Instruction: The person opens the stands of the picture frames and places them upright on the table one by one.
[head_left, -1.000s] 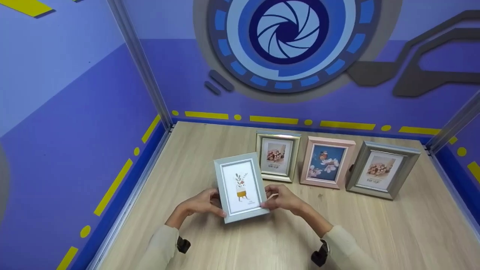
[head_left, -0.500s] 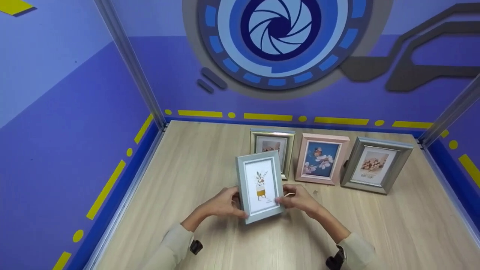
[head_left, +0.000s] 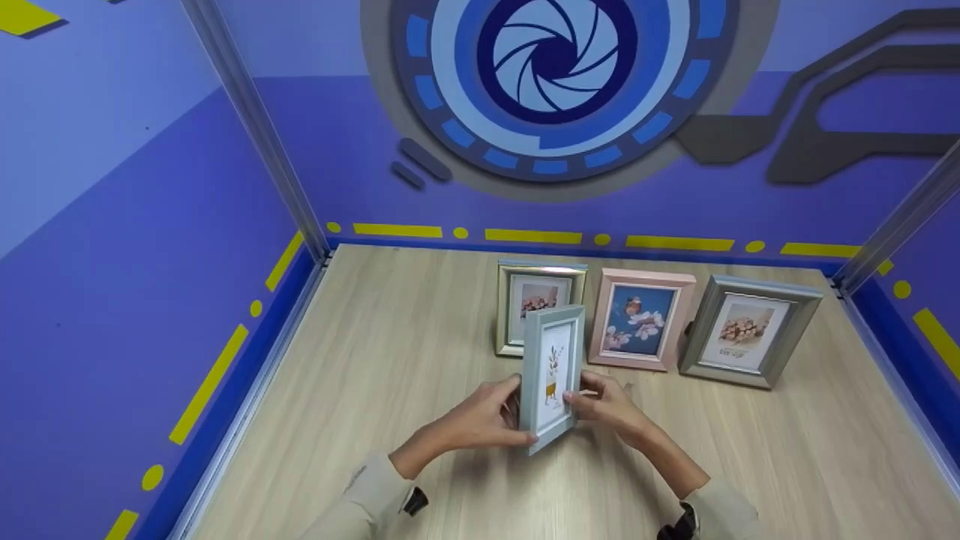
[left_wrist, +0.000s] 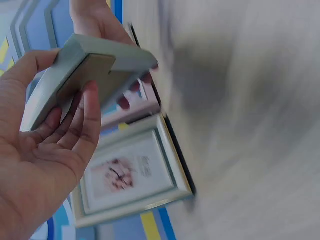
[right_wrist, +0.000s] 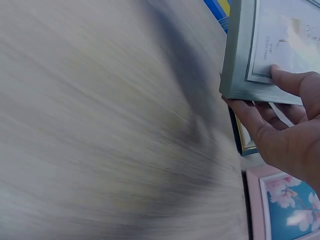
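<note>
A pale grey-green picture frame (head_left: 553, 367) with a potted-plant print is held up between both hands, turned partly edge-on in the head view. My left hand (head_left: 484, 416) grips its left side, thumb on the front lower corner and fingers behind. In the left wrist view those fingers lie against the frame's back (left_wrist: 100, 75). My right hand (head_left: 611, 409) pinches the right edge, its thumb on the front of the frame, as the right wrist view (right_wrist: 285, 115) also shows. Behind it stands a gold picture frame (head_left: 506, 330), partly hidden by the held one.
A pink picture frame (head_left: 596, 341) with a blossom print and a grey-brown picture frame (head_left: 799, 322) stand in a row right of the gold one, on the wooden table (head_left: 375, 322). Blue-purple panels (head_left: 315, 172) wall the table at the back and sides.
Both hands have carried the grey-green picture frame rightward, so it now covers part of the gold one. It has also turned from face-on to partly edge-on.
</note>
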